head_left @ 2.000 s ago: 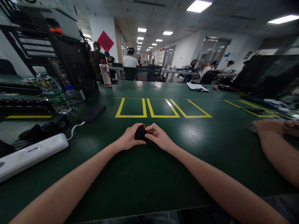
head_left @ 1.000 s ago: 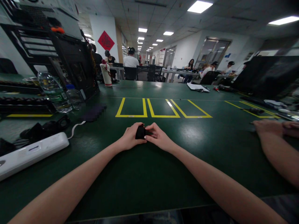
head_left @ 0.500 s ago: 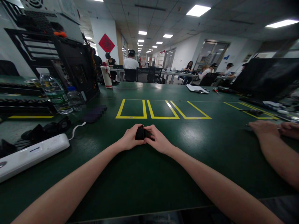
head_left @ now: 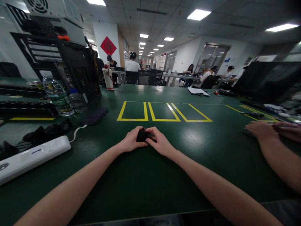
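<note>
A small black object (head_left: 141, 135), its kind not clear, is held between my two hands above the green table (head_left: 150, 182). My left hand (head_left: 130, 140) wraps round its left side, thumb below and fingers over the top. From the other side, my right hand (head_left: 160, 142) grips its right edge between thumb and fingertips. The fingers cover part of the object, so its full shape is hidden.
Yellow tape frames (head_left: 133, 119) mark the table beyond my hands. To the left are a white power strip (head_left: 35, 157), a water bottle (head_left: 56, 94) and a black computer case (head_left: 80, 72). A co-worker's hand (head_left: 262, 130) works at the right, near a clipboard (head_left: 198, 91).
The view has tilted up slightly. Less of the black object shows between my right fingers. The co-worker's hands at the right have shifted a little; my hands stay in nearly the same place.
</note>
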`<state>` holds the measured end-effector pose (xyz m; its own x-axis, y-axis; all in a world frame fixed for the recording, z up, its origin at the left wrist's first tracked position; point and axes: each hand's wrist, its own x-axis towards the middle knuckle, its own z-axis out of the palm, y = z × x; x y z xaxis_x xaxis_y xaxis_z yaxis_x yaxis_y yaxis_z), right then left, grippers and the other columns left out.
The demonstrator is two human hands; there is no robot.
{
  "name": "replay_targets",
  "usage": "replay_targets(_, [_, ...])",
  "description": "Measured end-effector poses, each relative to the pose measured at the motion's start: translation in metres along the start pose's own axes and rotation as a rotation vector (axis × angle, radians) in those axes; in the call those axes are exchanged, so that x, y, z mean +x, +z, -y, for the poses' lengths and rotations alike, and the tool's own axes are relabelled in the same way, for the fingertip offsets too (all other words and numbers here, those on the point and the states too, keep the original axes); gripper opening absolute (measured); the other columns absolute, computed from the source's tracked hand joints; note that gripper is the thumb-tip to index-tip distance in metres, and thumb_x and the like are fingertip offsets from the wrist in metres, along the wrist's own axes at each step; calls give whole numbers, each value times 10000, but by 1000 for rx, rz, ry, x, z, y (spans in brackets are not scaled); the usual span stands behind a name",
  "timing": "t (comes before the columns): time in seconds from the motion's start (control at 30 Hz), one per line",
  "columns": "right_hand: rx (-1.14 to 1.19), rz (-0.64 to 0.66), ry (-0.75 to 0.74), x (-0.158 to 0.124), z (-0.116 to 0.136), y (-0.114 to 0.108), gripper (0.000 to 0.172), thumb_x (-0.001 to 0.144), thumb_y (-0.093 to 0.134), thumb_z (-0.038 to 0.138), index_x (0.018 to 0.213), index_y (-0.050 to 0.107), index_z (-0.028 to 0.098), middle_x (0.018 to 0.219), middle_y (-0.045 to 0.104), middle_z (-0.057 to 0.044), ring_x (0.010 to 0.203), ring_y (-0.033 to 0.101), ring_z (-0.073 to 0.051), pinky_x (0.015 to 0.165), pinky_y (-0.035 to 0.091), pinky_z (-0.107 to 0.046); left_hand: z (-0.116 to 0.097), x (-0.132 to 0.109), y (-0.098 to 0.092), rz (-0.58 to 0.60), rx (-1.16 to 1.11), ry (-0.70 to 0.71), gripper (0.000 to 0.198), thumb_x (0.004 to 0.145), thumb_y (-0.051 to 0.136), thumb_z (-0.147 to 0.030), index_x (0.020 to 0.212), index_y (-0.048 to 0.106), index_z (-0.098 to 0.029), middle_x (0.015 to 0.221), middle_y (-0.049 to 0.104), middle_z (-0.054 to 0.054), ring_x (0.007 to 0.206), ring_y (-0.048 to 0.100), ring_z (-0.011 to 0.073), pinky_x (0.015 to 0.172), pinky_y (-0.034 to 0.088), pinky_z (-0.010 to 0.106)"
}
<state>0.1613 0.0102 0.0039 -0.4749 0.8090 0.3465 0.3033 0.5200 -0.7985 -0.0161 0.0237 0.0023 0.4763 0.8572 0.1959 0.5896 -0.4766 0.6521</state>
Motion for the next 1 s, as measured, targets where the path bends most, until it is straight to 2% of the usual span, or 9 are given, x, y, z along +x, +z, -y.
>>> replay_targets(0.13, [-78, -12, -17, -1, 0, 0, 380, 741, 486, 143, 1104, 411, 230, 1102, 439, -49, 1066, 446, -179, 915, 393, -411, -2, 0, -1, 11, -16, -9, 609, 658, 609, -379, 1169, 321, -216, 1090, 472, 76, 993, 470, 257, 844, 366, 410])
replay_targets(0.3, [-125, -16, -25, -3, 0, 0, 309, 747, 495, 183, 1048, 436, 219, 1095, 443, -52, 1046, 457, -182, 906, 388, -421, -2, -1, -2, 21, -31, -6, 603, 664, 600, -396, 1170, 323, -220, 1103, 462, 76, 998, 464, 255, 850, 362, 417])
replay_targets(0.43, [-119, 4, 11, -3, 0, 0, 219, 779, 453, 206, 997, 439, 209, 1047, 474, -44, 996, 495, -171, 857, 422, -401, -2, -1, -2, 15, -21, -4, 606, 660, 604, -389, 1172, 324, -226, 1108, 456, 75, 999, 458, 256, 846, 363, 422])
replay_targets(0.63, [-182, -26, 66, -4, 6, 1, 307, 764, 462, 194, 1063, 394, 204, 1037, 498, -47, 979, 506, -173, 847, 414, -380, -2, -1, -2, 15, -29, -33, 595, 659, 606, -385, 1165, 334, -233, 1102, 460, 67, 1007, 457, 256, 861, 353, 430])
replay_targets(0.83, [-236, -85, 192, -4, -2, 1, 231, 799, 377, 183, 1030, 374, 182, 902, 557, -49, 830, 561, -163, 756, 443, -345, -1, 0, 0, 4, 32, -51, 645, 642, 615, -414, 1180, 310, -232, 1099, 469, 72, 1020, 445, 269, 895, 305, 466])
replay_targets(0.93, [-288, -159, 217, -3, -11, 0, 301, 766, 390, 153, 1065, 366, 175, 1008, 514, -73, 919, 532, -173, 794, 433, -352, -1, -1, 0, 6, 39, -54, 644, 647, 604, -433, 1184, 305, -238, 1095, 470, 71, 1016, 446, 266, 894, 303, 467])
replay_targets(1.0, [-323, -159, 192, -4, -13, -1, 389, 733, 434, 153, 1113, 353, 176, 1107, 456, -88, 1003, 487, -184, 845, 411, -360, -1, -1, -1, 5, 37, -53, 632, 656, 596, -432, 1184, 306, -241, 1096, 469, 71, 1014, 448, 261, 889, 309, 458])
